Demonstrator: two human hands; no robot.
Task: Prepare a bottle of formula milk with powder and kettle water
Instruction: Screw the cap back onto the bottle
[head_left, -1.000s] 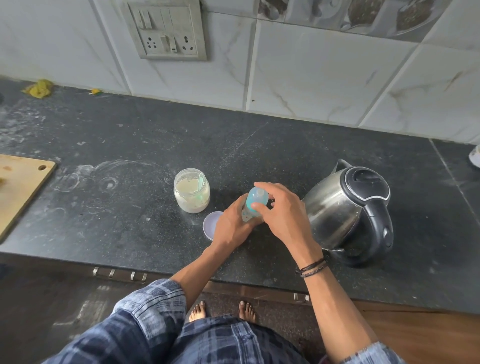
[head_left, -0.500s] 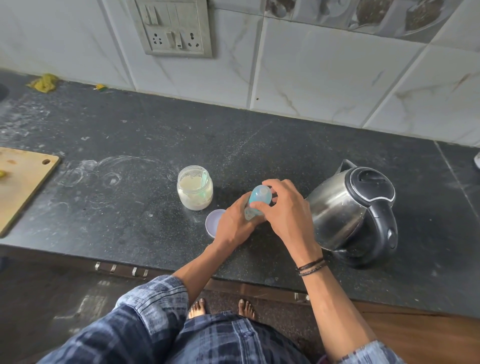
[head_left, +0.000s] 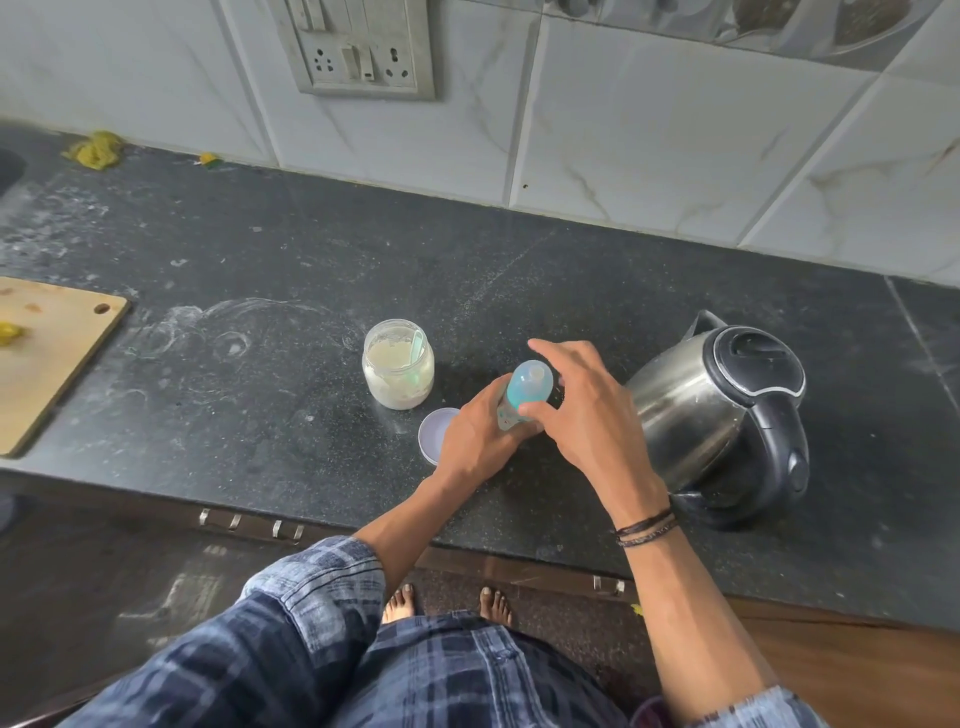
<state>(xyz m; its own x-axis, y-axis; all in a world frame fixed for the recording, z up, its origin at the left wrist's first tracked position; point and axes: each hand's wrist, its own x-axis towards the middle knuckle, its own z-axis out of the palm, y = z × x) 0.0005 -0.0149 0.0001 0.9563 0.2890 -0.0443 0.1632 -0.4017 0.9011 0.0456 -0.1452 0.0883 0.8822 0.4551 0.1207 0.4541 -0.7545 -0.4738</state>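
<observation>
On a dark counter (head_left: 260, 415), near the front edge, the left hand (head_left: 475, 441) grips the body of an upright bottle (head_left: 522, 395). The right hand (head_left: 587, 415) curls its thumb and fingers round the bottle's blue top. A round lid (head_left: 434, 428) lies just left. Farther left stands an open jar (head_left: 397, 364) of powder. A steel kettle (head_left: 717, 415) stands right. A socket (head_left: 358, 47) is on the far wall.

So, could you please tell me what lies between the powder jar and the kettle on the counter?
In the head view, the baby bottle stands there, its body gripped by the left hand, with fingers of the right hand around its blue top.
</observation>
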